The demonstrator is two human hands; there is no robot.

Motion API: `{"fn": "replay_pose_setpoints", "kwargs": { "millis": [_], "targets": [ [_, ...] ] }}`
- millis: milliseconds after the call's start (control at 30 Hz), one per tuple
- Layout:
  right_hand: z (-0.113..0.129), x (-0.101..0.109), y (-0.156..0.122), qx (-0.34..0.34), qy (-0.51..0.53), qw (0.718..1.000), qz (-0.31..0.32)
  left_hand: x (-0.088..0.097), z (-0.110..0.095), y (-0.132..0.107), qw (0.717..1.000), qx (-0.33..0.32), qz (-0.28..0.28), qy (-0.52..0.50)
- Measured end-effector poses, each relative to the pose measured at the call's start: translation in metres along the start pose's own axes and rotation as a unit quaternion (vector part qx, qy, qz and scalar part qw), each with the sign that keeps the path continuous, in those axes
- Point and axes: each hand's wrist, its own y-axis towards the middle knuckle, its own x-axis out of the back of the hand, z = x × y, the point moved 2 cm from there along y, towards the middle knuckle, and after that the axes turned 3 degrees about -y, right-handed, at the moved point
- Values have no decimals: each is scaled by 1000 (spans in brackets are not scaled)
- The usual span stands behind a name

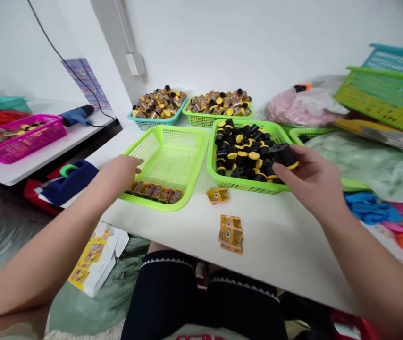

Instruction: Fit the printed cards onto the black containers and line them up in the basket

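Left hand (125, 172) is by the left rim of a lime mesh basket (171, 160), fingers curled, can't tell if it's pinching anything. Lots of open plastic floor in there, plus a row of shiny little wrapped tubs (157, 192) along the near side. Skinny gap, then flat printed labels (231, 234) on the smooth white table (190, 231), close to its near edge. Right hand (314, 179) pinches a round black tub (282, 152) over the right side of a heaped green basket (247, 185).
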Motion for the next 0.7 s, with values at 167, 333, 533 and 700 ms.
{"fn": "replay_pose_setpoints", "kwargs": {
  "millis": [167,333,533,700],
  "targets": [
    [-14,18,-20,81,58,990,-105,-29,-135,-71,909,-377,-165,-66],
    [-24,20,-28,97,39,992,-70,-105,-208,-126,887,-416,-200,-16],
    [-27,11,-48,162,-78,983,35,-110,-195,-165,853,-465,-238,-15],
    [-20,3,-58,202,-157,964,74,-74,-184,-138,819,-495,-285,-55]
  ]
}}
